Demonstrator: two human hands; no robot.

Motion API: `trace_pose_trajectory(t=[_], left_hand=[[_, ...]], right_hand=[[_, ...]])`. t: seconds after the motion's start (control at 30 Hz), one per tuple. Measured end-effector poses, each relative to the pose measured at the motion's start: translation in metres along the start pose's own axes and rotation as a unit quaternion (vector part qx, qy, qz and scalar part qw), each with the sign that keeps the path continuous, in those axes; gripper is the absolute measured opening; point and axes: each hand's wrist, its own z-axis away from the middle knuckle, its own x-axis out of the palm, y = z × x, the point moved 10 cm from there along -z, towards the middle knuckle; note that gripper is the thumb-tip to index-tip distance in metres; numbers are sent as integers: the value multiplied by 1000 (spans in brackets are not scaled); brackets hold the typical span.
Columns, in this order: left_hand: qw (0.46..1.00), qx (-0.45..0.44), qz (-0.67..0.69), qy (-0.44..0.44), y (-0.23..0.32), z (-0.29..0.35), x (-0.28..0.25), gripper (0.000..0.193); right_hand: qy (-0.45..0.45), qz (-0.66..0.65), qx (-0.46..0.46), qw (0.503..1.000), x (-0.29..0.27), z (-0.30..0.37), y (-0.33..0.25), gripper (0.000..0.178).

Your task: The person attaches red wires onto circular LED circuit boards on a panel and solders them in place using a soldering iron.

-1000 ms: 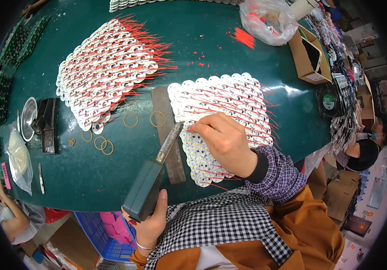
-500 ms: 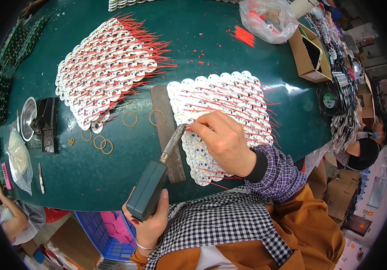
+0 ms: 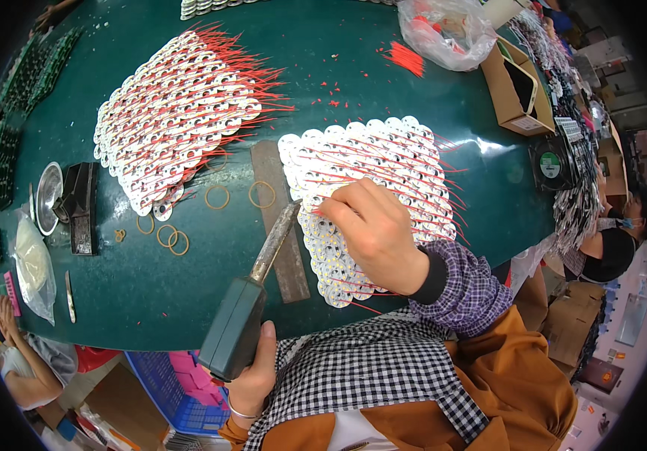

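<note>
My left hand (image 3: 252,379) grips the dark handle of a soldering iron (image 3: 244,312); its metal barrel points up toward a sheet of round white LED boards with red wires (image 3: 383,154), and its tip sits at the sheet's left edge. My right hand (image 3: 372,229) rests on that sheet, fingers pinched on a red wire near the iron's tip. A second, larger sheet of the same boards (image 3: 177,124) lies to the upper left on the green table (image 3: 323,68).
A brown strip (image 3: 278,218) lies under the iron, with rubber bands (image 3: 218,197) beside it. A black stand and metal dish (image 3: 68,199) sit at left, a cardboard box (image 3: 515,83) and plastic bag (image 3: 444,26) at upper right. Other people sit at the lower left and right.
The soldering iron's tip has moved up and right toward my right hand's fingers on the near sheet. My right hand has barely shifted.
</note>
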Motion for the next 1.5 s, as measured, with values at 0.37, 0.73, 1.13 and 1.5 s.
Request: trace_pose_trajectory(t=[0.37,0.73,1.13,1.5], left_hand=[[1000,-24,-3,-6,-7,1,5,39],[997,-71,-18,1,1,-11,11,21],[995,38,-93,-9,5,-2,7,27],[1000,-26,14,1,-1,4,2,35]], right_hand=[[-16,-12,-18,1000,-1,1,2,16],[-50,11,-13,999,10,1,1,21],[-34,11,-12,999,9,0,1,23],[-8,0,8,1000,-9,9,-2,22]])
